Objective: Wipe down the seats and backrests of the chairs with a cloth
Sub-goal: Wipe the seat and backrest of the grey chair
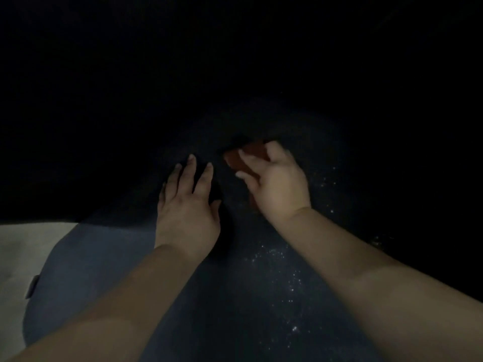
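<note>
The scene is very dark. A dark blue chair seat (pixel 109 257) fills the lower middle of the head view, with white specks scattered on its right part. My left hand (pixel 187 207) rests flat on the seat, fingers straight and spread. To its right, my right hand (pixel 277 182) holds a reddish-brown cloth (pixel 251 155) against the seat's far part, fingers and thumb curled round it. The chair's backrest is lost in the darkness beyond the hands.
A pale surface (pixel 23 254) lies at the lower left beside the seat's curved edge. A small grey tab (pixel 32 286) sticks out at that edge. Everything above and to the right is black.
</note>
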{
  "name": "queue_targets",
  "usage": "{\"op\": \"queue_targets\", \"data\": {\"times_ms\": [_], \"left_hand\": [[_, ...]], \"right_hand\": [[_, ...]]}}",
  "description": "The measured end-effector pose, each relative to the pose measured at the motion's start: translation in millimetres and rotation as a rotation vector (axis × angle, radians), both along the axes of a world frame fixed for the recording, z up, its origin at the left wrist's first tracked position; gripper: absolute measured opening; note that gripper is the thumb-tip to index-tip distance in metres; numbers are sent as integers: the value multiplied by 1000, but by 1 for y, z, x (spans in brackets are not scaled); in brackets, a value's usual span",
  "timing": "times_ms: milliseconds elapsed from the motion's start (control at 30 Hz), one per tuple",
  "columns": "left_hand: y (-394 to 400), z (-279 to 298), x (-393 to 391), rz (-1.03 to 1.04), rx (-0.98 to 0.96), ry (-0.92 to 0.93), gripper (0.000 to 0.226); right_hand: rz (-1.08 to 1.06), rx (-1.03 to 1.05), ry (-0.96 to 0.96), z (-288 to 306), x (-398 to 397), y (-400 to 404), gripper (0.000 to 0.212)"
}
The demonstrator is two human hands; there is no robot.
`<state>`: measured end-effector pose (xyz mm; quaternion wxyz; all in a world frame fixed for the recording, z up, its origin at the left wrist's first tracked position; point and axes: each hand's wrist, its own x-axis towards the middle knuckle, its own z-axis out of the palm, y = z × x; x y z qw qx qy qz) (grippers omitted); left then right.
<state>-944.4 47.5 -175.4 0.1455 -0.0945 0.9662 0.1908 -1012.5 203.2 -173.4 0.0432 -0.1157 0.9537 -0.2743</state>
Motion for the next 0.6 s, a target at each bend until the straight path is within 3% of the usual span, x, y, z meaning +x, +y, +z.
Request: {"op": "queue_targets", "data": {"times_ms": [67,200,233,367,433,533,600], "left_hand": [[-1,1,0,-4,-6,-1,64],[-2,3,-2,-25,-21,-13,64],[-1,4,-2,-25,-19,-17,64],[-1,5,-1,-19,1,-28,63],[-2,5,1,-34,-1,-28,62],[-3,7,5,-55,7,-31,61],[-3,8,8,-63,7,-31,61]], "right_hand": [[4,57,34,-1,-17,11,37],[-526,71,-16,-10,-47,51,38],[-512,82,-5,-10,-40,48,38],[-76,28,35,-2,6,31,37],[-108,83,30,-2,1,47,37],[-336,84,-1,-3,1,62,39],[-232,65,7,0,20,43,39]]}}
